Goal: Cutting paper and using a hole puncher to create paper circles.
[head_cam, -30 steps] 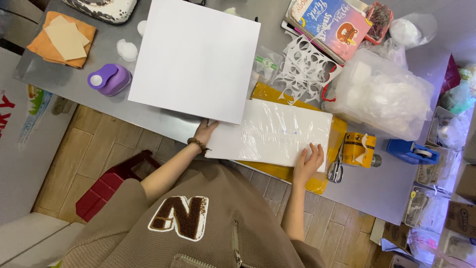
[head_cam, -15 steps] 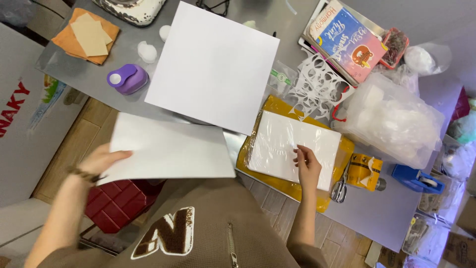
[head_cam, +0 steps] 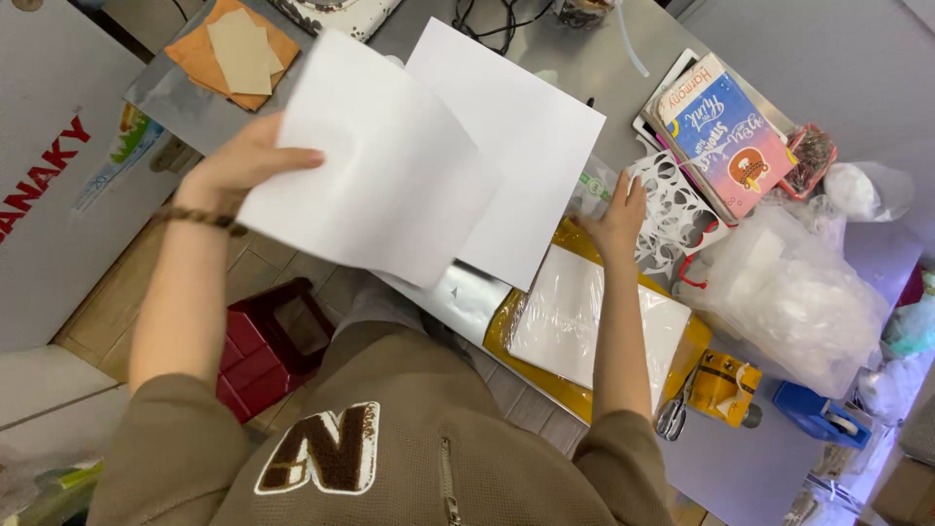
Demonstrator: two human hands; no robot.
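Head view: we look down at our desk (head_cam: pixel 584 68).
Left hand (head_cam: pixel 239 161): pinches a white sheet (head_cam: pixel 375 161), lifted (tilted) left of the flat one (head_cam: pixel 526 117).
Right hand (head_cam: pixel 616 219): fingers spread flat on paper stack (head_cam: pixel 584 321), nearer to it.

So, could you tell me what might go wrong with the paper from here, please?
1. The left hand holds the lifted sheet by one edge only, so it could bend or crease.
2. That sheet hides part of the table, so it might catch on things there.
3. The right hand rests at the far edge of the paper stack, which could shift if pushed.
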